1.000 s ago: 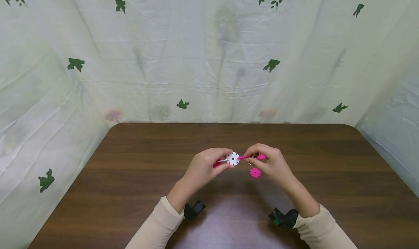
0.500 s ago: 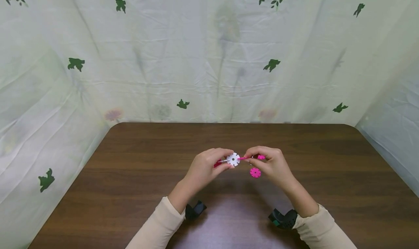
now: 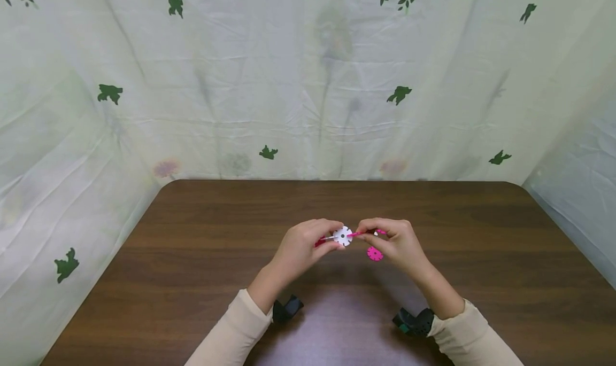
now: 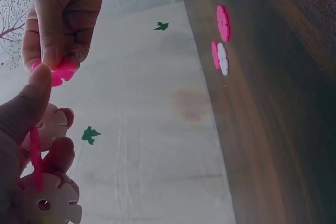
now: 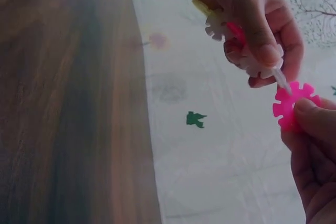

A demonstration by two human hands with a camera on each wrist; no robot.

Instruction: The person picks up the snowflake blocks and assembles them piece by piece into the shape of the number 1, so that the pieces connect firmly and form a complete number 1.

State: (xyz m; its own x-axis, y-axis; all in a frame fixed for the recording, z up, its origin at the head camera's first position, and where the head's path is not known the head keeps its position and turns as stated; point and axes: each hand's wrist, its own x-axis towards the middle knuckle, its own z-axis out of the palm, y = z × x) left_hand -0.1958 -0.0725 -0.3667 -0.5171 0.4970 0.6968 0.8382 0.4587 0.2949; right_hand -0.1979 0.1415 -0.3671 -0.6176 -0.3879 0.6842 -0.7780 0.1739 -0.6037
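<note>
My left hand (image 3: 305,243) holds a chain of notched plastic discs between thumb and fingers. At its end is a white disc (image 3: 343,236); in the right wrist view a pink disc, another white disc (image 5: 215,27) and a yellow disc (image 5: 202,7) follow behind it, partly covered by the hand. Edge-on to that end disc, a pink notched disc (image 5: 286,109) is pinched by the thumb and fingers of my right hand (image 3: 397,240). The two discs meet at their rims, roughly crosswise; how deep their slots engage cannot be told.
A loose pink disc (image 3: 375,254) lies on the brown wooden table (image 3: 216,280) below the right hand. Beyond it, a white disc (image 4: 223,59) and another pink disc (image 4: 215,55) lie close together, mostly hidden by that hand in the head view. A patterned pale cloth (image 3: 308,88) hangs behind the table.
Both hands stay nearly in place with the discs together. My right hand has shifted slightly left and down, and the pink disc's edge reaches a little further over the white disc.
</note>
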